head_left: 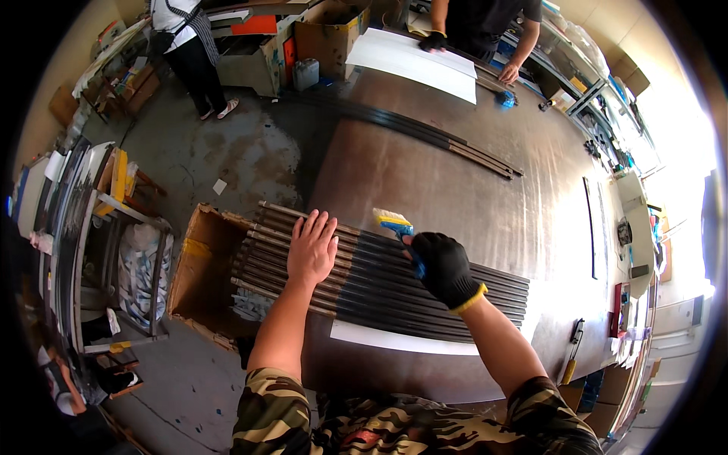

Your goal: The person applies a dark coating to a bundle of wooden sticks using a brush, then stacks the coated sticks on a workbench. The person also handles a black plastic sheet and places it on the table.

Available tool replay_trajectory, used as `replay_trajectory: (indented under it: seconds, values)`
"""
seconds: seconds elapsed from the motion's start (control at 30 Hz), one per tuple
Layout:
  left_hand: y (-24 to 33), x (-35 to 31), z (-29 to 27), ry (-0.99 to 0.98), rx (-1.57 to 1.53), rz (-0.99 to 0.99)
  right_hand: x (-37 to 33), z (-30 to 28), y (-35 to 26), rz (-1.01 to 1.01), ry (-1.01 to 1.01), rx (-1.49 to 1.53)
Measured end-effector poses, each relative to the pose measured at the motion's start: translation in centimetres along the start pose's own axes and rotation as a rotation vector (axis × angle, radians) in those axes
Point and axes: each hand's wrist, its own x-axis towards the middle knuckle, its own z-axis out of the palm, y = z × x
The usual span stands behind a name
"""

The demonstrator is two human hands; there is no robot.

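Note:
Several long, dark rods [425,303] lie side by side across the table, brownish at their left ends and black further right. On their left part rests my bare left hand [312,254], flat with the fingers stretched out. My right hand [442,267], in a black glove with a yellow cuff, is closed round the blue handle of a paintbrush [394,221]. The pale bristles point up and left, just beyond the rods' far edge. A white sheet [402,339] shows under the rods along their near side.
An open cardboard box [201,265] stands below the rods' left ends. More dark rods [425,135] lie farther up the table [470,205]. A co-worker [485,38] stands at the far side by a white panel [409,64]. Another person [189,53] stands far left. A yellow-handled tool [572,353] lies right.

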Motion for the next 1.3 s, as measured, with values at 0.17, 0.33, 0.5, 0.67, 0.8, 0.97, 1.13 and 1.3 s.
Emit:
replay_trajectory:
  seconds: [0.17,0.33,0.5,0.67,0.8,0.97,1.13,1.3]
  values:
    - [-0.1,-0.1,-0.2,0.007,-0.022,-0.011,-7.6,1.7,-7.3,-0.148,-0.316,0.457]
    - [0.0,0.0,0.3,0.022,-0.033,-0.003,-4.0,5.0,-1.7,0.597,-0.264,1.395]
    - [-0.3,-0.1,0.1,0.023,-0.015,-0.018,2.4,2.0,1.7,0.343,0.084,0.161]
    - [-0.2,-0.3,-0.1,0.021,-0.047,-0.014,-4.4,3.3,-5.7,-0.223,-0.156,0.169]
    - [-0.4,-0.1,-0.1,0.037,-0.042,-0.012,-7.8,1.3,-10.1,0.085,-0.627,0.816]
    - [-0.1,0.0,0.1,0.033,-0.053,-0.006,-0.1,3.8,2.2,0.426,-0.023,0.408]
    - [-0.6,-0.3,0.1,0.013,-0.039,-0.027,-1.6,2.8,-2.6,-0.048,-0.151,0.194]
    - [-0.3,-0.2,0.0,0.0,-0.045,-0.032,-11.3,2.1,-11.9,0.463,-0.778,1.01]
